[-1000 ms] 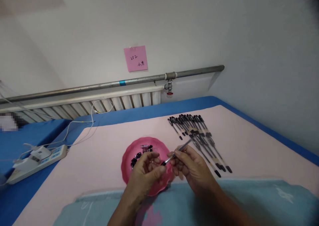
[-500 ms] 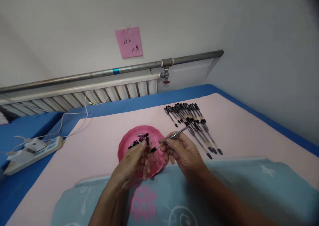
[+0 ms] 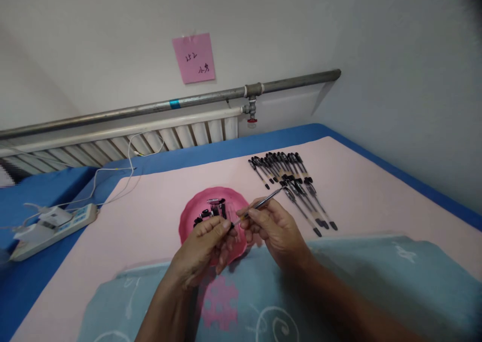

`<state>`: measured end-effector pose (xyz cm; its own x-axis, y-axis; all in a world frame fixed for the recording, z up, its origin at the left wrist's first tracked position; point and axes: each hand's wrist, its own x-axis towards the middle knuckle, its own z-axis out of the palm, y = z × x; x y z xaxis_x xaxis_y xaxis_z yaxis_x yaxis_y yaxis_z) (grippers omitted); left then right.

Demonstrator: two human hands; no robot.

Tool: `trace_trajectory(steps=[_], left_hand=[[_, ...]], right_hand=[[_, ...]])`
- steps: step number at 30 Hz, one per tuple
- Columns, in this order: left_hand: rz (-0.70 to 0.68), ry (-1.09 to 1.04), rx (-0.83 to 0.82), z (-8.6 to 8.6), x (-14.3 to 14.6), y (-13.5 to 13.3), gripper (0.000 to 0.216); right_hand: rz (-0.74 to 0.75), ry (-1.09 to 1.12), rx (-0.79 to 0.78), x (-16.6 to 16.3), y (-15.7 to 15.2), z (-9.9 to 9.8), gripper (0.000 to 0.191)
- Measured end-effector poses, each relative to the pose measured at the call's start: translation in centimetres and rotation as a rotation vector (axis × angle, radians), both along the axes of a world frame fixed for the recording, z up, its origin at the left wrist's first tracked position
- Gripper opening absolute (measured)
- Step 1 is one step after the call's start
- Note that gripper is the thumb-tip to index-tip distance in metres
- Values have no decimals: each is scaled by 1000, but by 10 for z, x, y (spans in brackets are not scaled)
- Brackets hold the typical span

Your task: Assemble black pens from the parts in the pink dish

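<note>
Between thumb and fingers, my right hand (image 3: 276, 229) grips a clear-barrelled pen (image 3: 265, 199) near its middle. Its bare tip points up to the right. My left hand (image 3: 209, 241) pinches the dark lower end of the same pen, so most of that end is hidden by the fingertips. Behind and below both hands sits a pink scalloped plate (image 3: 187, 211), holding black pen caps (image 3: 217, 210) and several clear parts. To the right of my right hand lie many capped pens (image 3: 280, 166) in a row, with several more pens (image 3: 307, 204) in front of them.
A pale pink sheet (image 3: 150, 206) covers the blue-edged table, and a light blue patterned cloth (image 3: 357, 261) lies along its front. A white power strip (image 3: 56, 231) with plugs and cables is at the left. Behind run a radiator (image 3: 181, 136) and a metal pipe (image 3: 211, 98).
My left hand has moved slightly right and closed its fingertips on the pen's dark lower end, which was exposed before. The right hand keeps its grip.
</note>
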<state>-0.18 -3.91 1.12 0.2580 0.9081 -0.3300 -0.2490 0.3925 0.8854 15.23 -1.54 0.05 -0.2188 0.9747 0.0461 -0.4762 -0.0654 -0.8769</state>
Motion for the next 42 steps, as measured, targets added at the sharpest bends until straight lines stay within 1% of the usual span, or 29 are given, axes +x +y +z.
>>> trace_trajectory(steps=[3, 5, 7, 9, 12, 14, 16, 17, 19, 20, 21, 23, 26, 28, 30, 32, 35, 39, 42], left_hand=[[57, -17, 74, -2, 0, 1, 22], [84, -20, 45, -2, 0, 2, 24], [53, -24, -18, -2, 1, 2, 30], [0, -20, -32, -2, 3, 2, 33], [-10, 32, 64, -3, 3, 2, 29], [21, 115, 120, -3, -3, 4, 28], [137, 231, 169, -2, -17, 8, 29], [252, 292, 203, -2, -25, 10, 32], [504, 478, 268, -3, -42, 14, 30], [552, 565, 270, -5, -49, 16, 28], [565, 632, 257, -7, -54, 18, 26], [510, 765, 257, -13, -58, 20, 21], [370, 1020, 349, -21, -49, 23, 12], [287, 1159, 416, -24, -41, 23, 14], [253, 1255, 476, -25, -36, 23, 16], [241, 1315, 520, -24, -36, 22, 16], [244, 1362, 552, -22, -43, 22, 18], [389, 1472, 575, -19, -57, 22, 19], [419, 1546, 585, -19, -60, 22, 19]], right_hand=[[-6, 8, -45, 0, 1, 1, 13], [-3, 7, -49, 0, 1, 2, 12], [8, 8, -30, 0, 0, 2, 12], [28, 7, -25, -1, -1, 2, 13], [39, -10, -55, -2, -1, 2, 15], [0, -28, -74, 0, 0, 3, 17], [-65, -46, -81, 3, 3, 3, 18], [-96, -53, -81, 6, 5, 3, 18], [-131, -68, -83, 11, 9, 2, 18], [-143, -74, -88, 14, 11, 1, 19], [-150, -83, -93, 16, 12, 1, 19], [-158, -104, -103, 19, 14, 0, 20], [-137, -143, -113, 20, 14, -1, 20], [-116, -170, -109, 19, 13, -1, 20], [-97, -197, -100, 19, 12, 0, 21], [-77, -219, -94, 19, 12, 1, 22], [-73, -232, -99, 18, 11, 4, 22], [-75, -239, -99, 19, 11, 4, 22], [-78, -240, -95, 19, 11, 3, 22]])
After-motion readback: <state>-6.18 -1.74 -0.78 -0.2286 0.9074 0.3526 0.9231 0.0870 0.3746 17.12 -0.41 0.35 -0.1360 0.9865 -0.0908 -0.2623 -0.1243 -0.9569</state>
